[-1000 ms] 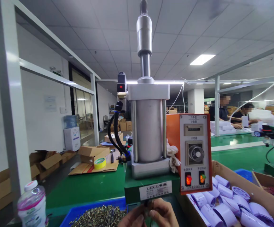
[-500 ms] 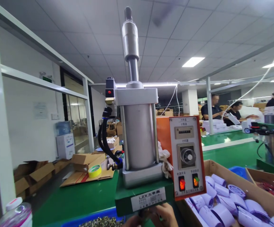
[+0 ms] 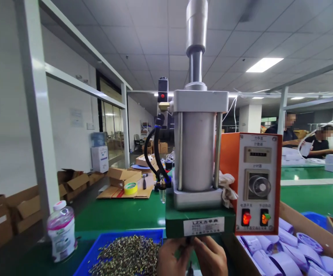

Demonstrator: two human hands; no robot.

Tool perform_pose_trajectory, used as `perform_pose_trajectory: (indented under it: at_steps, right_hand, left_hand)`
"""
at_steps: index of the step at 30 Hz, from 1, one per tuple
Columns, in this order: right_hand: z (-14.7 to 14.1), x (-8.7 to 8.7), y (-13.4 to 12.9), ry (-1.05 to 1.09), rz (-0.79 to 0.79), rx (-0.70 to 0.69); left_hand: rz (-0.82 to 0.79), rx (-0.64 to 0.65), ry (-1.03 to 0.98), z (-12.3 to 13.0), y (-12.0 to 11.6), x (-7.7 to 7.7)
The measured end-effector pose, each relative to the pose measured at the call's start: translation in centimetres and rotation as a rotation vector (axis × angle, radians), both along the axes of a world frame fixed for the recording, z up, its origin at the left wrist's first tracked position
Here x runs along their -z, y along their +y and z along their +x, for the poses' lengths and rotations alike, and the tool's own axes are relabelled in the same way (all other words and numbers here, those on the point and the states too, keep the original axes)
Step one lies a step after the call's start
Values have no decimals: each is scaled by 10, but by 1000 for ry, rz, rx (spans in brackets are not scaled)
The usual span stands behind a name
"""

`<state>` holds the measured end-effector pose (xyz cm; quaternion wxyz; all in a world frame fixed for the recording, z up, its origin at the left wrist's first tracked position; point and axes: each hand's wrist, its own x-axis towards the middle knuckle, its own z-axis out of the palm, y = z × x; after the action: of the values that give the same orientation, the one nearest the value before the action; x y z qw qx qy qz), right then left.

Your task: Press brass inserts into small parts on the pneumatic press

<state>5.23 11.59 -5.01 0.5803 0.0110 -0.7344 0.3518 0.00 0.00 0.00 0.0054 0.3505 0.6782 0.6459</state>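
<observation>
Pneumatic press [image 3: 196, 153] stands on the green worktop [image 3: 120, 214], directly ahead of the person, its silver cylinder upright on a green base with a white label. Both hands are raised together just under the front edge of that base, at the bottom of the view. Left hand [image 3: 170, 260] and right hand [image 3: 212, 258] meet fingertip to fingertip around something small and dark between them; the piece itself is too small and too hidden to name. Fingers of both hands are curled in a pinch, but whether each one actually grips the piece cannot be told.

Judged step: positioning a small part at the tooling under the press head. The tooling is hidden behind the hands. The next move would call for a steady seat of the part and both hands drawn clear of the ram path.

Around it: orange control box [image 3: 256, 182] fixed to the press's right side, two rocker switches lit. Blue tray [image 3: 103, 239] of small brassy metal parts just left of the hands. Cardboard box [image 3: 304, 226] of white plastic spools to the right. Plastic bottle [image 3: 61, 232] with a pink band at far left. Other people at benches in the far right background.
</observation>
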Motion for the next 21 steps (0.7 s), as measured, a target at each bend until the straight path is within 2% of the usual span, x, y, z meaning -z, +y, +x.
perform_pose_trajectory:
  at_steps: [5, 12, 17, 21]
  right_hand:
    - [3, 0, -7, 39, -6, 4]
    - [-6, 20, 2, 155, -93, 10]
    - [-6, 15, -2, 112, -90, -11]
    - [-4, 10, -9, 187, -62, -27]
  left_hand:
    - [44, 22, -38, -4, -1, 3]
    - [9, 179, -17, -9, 6, 7]
    - [4, 126, -18, -7, 3, 4]
    - [32, 119, -18, -8, 2, 6]
